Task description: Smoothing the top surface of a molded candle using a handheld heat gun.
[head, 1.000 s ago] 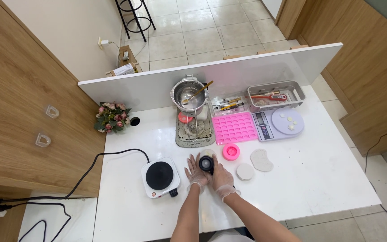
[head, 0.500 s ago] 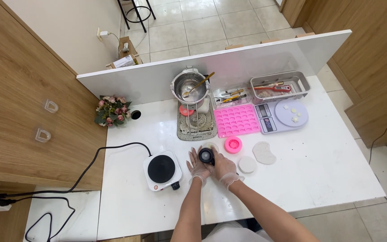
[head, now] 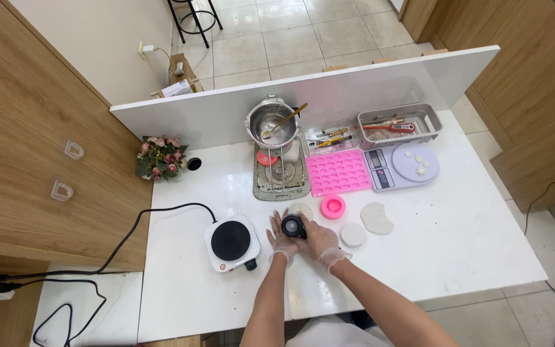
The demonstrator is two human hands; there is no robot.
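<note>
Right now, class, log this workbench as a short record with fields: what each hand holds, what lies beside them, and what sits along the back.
left hand: gloved, cupping the small black round container from its left
right hand: gloved, gripping the same container from the right
left of hands: electric hot plate, black cord running off the table
right of hands: round pink mould, white round disc, white bean-shaped piece
back row: steel pot with spoon, pink silicone mould tray, kitchen scale, metal tray
far left: flower bunch
</note>
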